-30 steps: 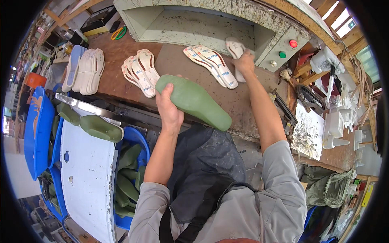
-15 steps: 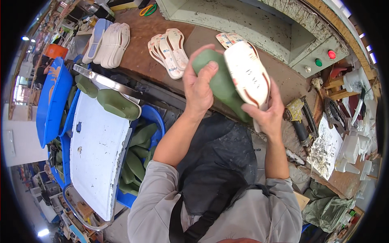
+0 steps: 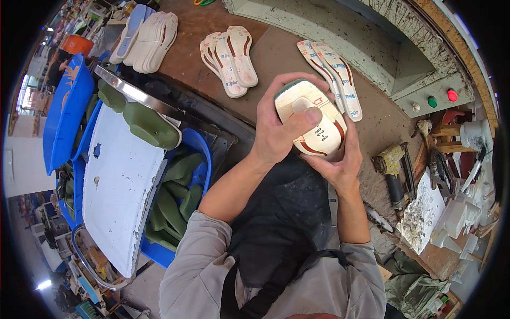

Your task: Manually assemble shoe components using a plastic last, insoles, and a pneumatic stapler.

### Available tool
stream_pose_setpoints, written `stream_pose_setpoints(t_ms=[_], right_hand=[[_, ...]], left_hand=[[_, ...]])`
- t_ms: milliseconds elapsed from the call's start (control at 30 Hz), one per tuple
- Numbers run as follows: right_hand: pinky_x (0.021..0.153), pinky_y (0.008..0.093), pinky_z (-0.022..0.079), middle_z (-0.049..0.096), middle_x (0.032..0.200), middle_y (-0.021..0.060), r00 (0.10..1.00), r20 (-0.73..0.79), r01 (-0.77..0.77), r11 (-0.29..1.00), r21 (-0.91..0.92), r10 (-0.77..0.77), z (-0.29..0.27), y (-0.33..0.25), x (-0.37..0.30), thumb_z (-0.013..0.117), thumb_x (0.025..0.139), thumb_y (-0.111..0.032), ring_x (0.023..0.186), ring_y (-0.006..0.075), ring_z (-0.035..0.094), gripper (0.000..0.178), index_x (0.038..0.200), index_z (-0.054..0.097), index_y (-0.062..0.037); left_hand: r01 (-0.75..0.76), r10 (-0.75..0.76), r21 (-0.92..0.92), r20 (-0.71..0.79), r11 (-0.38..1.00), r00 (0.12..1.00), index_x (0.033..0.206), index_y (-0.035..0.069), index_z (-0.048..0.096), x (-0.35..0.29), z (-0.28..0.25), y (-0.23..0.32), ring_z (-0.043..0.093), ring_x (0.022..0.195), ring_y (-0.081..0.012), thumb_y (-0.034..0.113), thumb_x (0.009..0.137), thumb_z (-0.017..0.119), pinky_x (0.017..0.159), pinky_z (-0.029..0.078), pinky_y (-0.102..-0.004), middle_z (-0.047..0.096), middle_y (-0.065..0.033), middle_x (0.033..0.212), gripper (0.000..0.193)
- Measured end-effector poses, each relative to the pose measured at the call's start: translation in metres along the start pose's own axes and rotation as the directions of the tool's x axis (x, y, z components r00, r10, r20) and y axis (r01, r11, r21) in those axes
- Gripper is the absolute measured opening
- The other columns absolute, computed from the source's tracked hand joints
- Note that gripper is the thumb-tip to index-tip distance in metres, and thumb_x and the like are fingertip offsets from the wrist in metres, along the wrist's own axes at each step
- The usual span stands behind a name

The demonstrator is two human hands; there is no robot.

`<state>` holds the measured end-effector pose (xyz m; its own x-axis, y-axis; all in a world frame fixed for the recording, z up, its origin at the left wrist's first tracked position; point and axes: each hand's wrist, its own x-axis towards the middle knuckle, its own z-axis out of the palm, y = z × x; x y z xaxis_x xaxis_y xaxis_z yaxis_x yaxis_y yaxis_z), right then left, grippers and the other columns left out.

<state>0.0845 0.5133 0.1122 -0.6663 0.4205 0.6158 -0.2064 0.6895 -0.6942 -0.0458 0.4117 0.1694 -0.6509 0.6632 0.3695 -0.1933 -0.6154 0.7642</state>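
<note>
Both my hands hold a green shoe last [image 3: 287, 86] with a cream insole [image 3: 325, 129] laid over its sole. The insole faces up toward me and hides most of the last, which shows as a green edge at the top. My left hand [image 3: 276, 125] wraps its left side, thumb pressed on the insole. From the right, my right hand [image 3: 342, 165] closes round the near end and side. Just beyond my hands, two loose insoles [image 3: 340, 80] lie on the bench. Farther left are several more insoles [image 3: 229, 58] and a tied stack of insoles [image 3: 154, 42].
At my left, a white board [image 3: 122, 186] carries green lasts [image 3: 151, 125]. Beside it, a blue bin [image 3: 202, 154] holds many lasts. A yellow-wrapped tool [image 3: 392, 162] and a blackened sheet [image 3: 422, 212] lie at right. A grey metal box [image 3: 441, 95] with red and green buttons stands behind.
The last has been turned end-on, with the insole now toward me. My left thumb has moved from the green last onto the insole. The two insoles behind have come into fuller view.
</note>
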Motion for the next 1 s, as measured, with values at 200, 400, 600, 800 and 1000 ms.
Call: stream_pose_setpoints(t_ms=[200, 400, 600, 800, 1000], right_hand=[[0.086, 0.0384, 0.052, 0.057, 0.118, 0.0242, 1.0, 0.002, -0.009, 1.0, 0.002, 0.009, -0.002, 0.003, -0.003, 0.09, 0.06, -0.028, 0.103, 0.0329, 0.063, 0.099, 0.136, 0.038, 0.0057], [0.085, 0.0385, 0.052, 0.058, 0.116, 0.024, 0.999, 0.008, -0.033, 0.999, -0.017, 0.033, -0.006, -0.002, -0.001, 0.09, 0.06, -0.029, 0.102, 0.0322, 0.063, 0.099, 0.136, 0.037, 0.0058], [0.085, 0.0386, 0.052, 0.059, 0.115, 0.0239, 0.999, 0.002, -0.05, 0.997, 0.064, 0.05, -0.004, -0.001, -0.002, 0.09, 0.061, -0.027, 0.101, 0.0316, 0.064, 0.098, 0.137, 0.037, 0.005], [0.084, 0.0387, 0.052, 0.058, 0.115, 0.0238, 0.999, 0.0, -0.05, 0.998, 0.037, 0.05, -0.002, -0.001, -0.004, 0.09, 0.061, -0.027, 0.102, 0.0317, 0.063, 0.096, 0.136, 0.038, 0.0042], [0.094, 0.0388, 0.046, 0.055, 0.125, 0.0252, 0.979, 0.094, -0.188, 0.98, 0.067, 0.181, -0.006, 0.0, 0.009, 0.09, 0.057, -0.034, 0.112, 0.0367, 0.058, 0.117, 0.145, 0.023, 0.0051]], left_hand=[[0.015, -0.015, 0.062, 0.001, 0.998, 1.0, 0.122, -0.005, 0.045, 0.0, 0.004, 0.002, 0.062, 0.105, -0.0338, 0.01, 0.08, 0.068, 0.087, 0.055, -0.0432, 0.058, -0.023, 0.114, 0.05], [0.049, -0.041, 0.113, -0.071, 0.992, 0.997, 0.121, -0.005, 0.047, -0.003, 0.014, 0.003, 0.063, 0.104, -0.0331, 0.011, 0.077, 0.072, 0.087, 0.055, -0.043, 0.06, -0.0215, 0.111, 0.053], [0.019, -0.017, 0.045, -0.055, 0.999, 0.998, 0.12, -0.005, 0.048, -0.004, 0.01, 0.001, 0.063, 0.105, -0.033, 0.011, 0.078, 0.073, 0.088, 0.054, -0.0428, 0.06, -0.0212, 0.111, 0.052], [0.074, -0.049, 0.175, -0.139, 0.982, 0.989, 0.119, -0.006, 0.049, -0.005, 0.018, 0.008, 0.063, 0.103, -0.0314, 0.007, 0.081, 0.068, 0.086, 0.055, -0.0416, 0.062, -0.0205, 0.11, 0.045], [0.189, -0.145, 0.132, -0.285, 0.973, 0.948, 0.111, -0.008, 0.055, 0.013, 0.014, 0.005, 0.066, 0.092, -0.0296, 0.005, 0.085, 0.06, 0.08, 0.056, -0.0394, 0.065, -0.0207, 0.103, 0.029]])
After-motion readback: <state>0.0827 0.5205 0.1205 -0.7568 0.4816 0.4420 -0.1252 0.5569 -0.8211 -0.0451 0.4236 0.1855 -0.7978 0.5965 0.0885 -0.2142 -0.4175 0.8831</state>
